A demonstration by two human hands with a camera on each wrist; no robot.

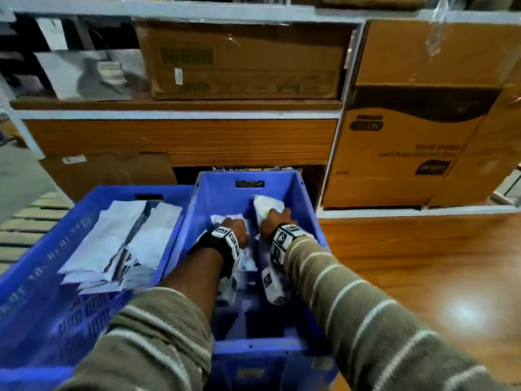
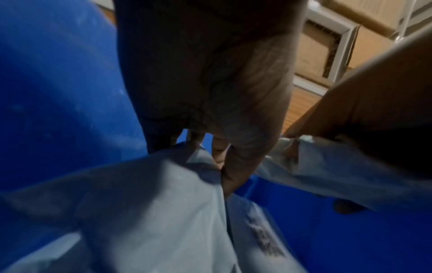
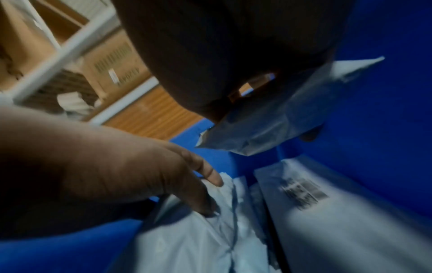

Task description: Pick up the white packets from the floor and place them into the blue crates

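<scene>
Placing step in hand, judged from both hands down inside the right-hand blue crate (image 1: 307,198). Left hand (image 1: 236,230) low over the heap there, fingers (image 2: 230,166) bent onto a white packet (image 2: 151,203), seemingly pinching its edge. Right hand (image 1: 275,221) nearer the crate's far wall, fingers clamped on a second packet (image 3: 268,125) held above the crate's floor. More packets (image 1: 121,238) piled in the other crate (image 1: 42,258) just left of it. Next, probably: loosen both grips, let the packets settle flat, lift clear of the rim.
</scene>
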